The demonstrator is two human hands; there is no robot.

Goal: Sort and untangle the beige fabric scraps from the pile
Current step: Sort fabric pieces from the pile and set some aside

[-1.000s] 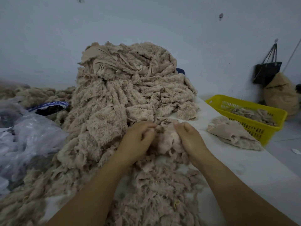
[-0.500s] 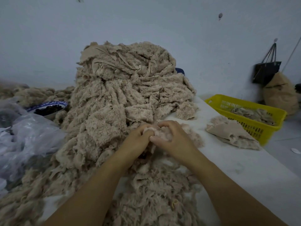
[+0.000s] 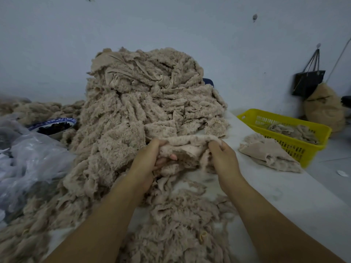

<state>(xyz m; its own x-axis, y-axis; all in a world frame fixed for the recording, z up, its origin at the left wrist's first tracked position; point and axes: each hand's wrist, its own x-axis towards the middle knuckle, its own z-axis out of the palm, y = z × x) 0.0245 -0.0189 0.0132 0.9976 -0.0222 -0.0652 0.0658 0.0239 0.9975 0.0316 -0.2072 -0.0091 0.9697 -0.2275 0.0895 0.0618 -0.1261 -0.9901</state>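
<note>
Table, one scrap, left hand, right hand

A plain, pale blue-grey wall fills the back, with a few small dark spots on it. The white worktop runs along the right, beside a grey floor. A black bag hangs on the wall just above a tan sack. The light is dim and even.

No writing, label, brand, number or sign can be read on anything here (the blue-and-white pattern on the bowl rim is too blurred to tell, and the dark hanging bag shows no legible print).
</note>
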